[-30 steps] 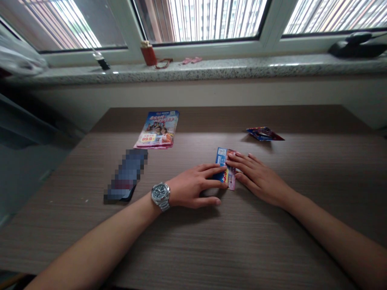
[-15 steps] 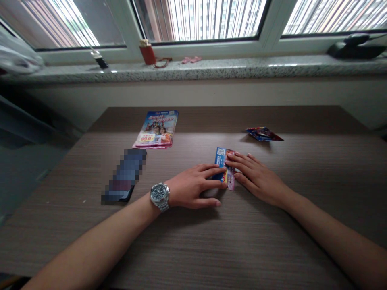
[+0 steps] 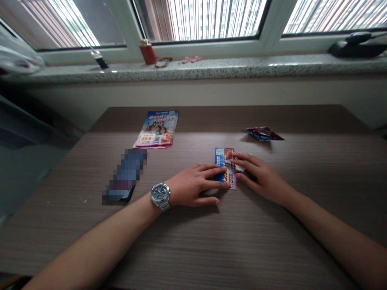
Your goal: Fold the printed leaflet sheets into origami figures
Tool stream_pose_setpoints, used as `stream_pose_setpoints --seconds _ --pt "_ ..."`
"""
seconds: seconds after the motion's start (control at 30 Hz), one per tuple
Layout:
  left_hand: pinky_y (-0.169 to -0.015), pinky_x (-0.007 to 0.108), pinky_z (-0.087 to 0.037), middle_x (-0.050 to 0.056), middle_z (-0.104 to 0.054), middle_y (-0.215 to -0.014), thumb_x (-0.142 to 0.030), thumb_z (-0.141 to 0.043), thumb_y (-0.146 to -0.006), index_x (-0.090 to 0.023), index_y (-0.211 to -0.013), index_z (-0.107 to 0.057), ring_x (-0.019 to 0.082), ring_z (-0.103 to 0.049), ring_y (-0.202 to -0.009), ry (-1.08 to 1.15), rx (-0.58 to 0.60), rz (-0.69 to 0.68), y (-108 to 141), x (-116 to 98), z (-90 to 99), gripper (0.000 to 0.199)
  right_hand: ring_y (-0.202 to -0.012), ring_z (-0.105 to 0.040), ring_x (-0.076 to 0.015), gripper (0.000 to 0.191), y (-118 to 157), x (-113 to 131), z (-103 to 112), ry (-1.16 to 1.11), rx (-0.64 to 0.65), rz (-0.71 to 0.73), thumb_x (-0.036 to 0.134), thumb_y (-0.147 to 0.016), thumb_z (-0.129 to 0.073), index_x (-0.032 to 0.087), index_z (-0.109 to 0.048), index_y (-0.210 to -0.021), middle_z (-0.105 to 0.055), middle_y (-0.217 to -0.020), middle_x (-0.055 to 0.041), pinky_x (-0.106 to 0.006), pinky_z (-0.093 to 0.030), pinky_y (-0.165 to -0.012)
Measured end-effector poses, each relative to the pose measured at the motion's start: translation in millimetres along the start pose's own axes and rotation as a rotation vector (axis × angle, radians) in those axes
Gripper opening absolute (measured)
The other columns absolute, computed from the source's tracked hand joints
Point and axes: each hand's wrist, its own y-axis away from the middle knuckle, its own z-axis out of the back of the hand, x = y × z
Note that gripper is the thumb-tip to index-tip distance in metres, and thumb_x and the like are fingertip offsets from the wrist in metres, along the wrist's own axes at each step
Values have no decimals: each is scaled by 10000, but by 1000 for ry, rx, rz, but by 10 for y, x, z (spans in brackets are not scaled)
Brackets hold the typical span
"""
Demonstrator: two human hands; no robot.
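Note:
A narrow folded flyer, blue and pink with a QR code at its far end, lies flat on the table in front of me. My left hand, with a watch on its wrist, rests with fingers spread and its fingertips on the flyer's left and lower part. At the flyer's right edge is my right hand, fingers stretched out and a little raised, the fingertips touching or just above the edge. A small light patch shows under its fingers; I cannot tell what it is.
A stack of flyers lies at the back left, with a blurred-out phone nearer to me. A folded paper piece stands at the back right. Beyond the wooden table, a windowsill holds a red lighter-like object.
My right hand has drawn slightly right, its fingers lifting and showing more of the flyer's right side. My left hand has stayed nearly in place.

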Motion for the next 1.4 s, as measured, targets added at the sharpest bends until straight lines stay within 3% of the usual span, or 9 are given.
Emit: stream_pose_setpoints --seconds 0.17,0.5,0.77,0.97,1.03,1.13,1.4 --pt "-1193 527 -296 45 -340 -1624 -545 -480 -994 -378 -1468 -487 314 -380 -1450 -72 18 21 -2 -37 -7 502 -1338 -525 -267 344 12 31 11 -27 -68 16 295 -992 -538 261 -599 -1329 -573 -1420 -111 -500 -433 -1129" --pt "-1240 504 -222 36 -393 -1577 -564 -429 -1007 -404 -1508 -416 295 -338 -1458 -134 -47 103 -39 -144 -101 526 -1265 -588 -261 264 44 54 -3 16 -100 74 279 -977 -574 240 -668 -1220 -640 -1342 -117 -458 -508 -1057" --pt "-1162 480 -372 90 -421 -1558 -545 -392 -1027 -314 -1563 -332 290 -413 -1399 -136 -60 160 -49 -143 -84 587 -1244 -613 -249 292 43 75 -11 26 -54 113 268 -986 -572 222 -642 -1265 -667 -1330 -115 -446 -526 -1035" --pt "-1133 475 -410 86 -470 -1534 -471 -451 -1028 -288 -1532 -393 285 -453 -1381 -126 -133 127 -43 -17 -100 539 -1346 -541 -269 321 45 7 21 50 -8 132 301 -971 -607 240 -629 -1285 -640 -1390 -94 -509 -439 -1135" --pt "-1155 483 -386 87 -465 -1538 -413 -473 -1028 -268 -1508 -432 293 -412 -1419 -135 -172 146 -34 51 -114 504 -1352 -535 -269 316 45 -4 50 44 6 132 299 -971 -607 247 -635 -1281 -643 -1389 -85 -509 -439 -1136" --pt "-1140 463 -409 105 -497 -1505 -370 -525 -1007 -226 -1475 -471 281 -469 -1377 -116 -210 193 -22 120 -131 492 -1354 -534 -271 314 46 -9 83 38 13 126 291 -971 -606 254 -638 -1281 -651 -1380 -80 -508 -459 -1116" --pt "-1041 471 -468 101 -581 -1399 -350 -573 -984 -240 -1410 -547 274 -573 -1214 -113 -209 238 -38 85 -119 440 -1345 -537 -295 419 55 8 71 68 11 116 358 -936 -656 253 -609 -1339 -603 -1431 -109 -512 -474 -1098"
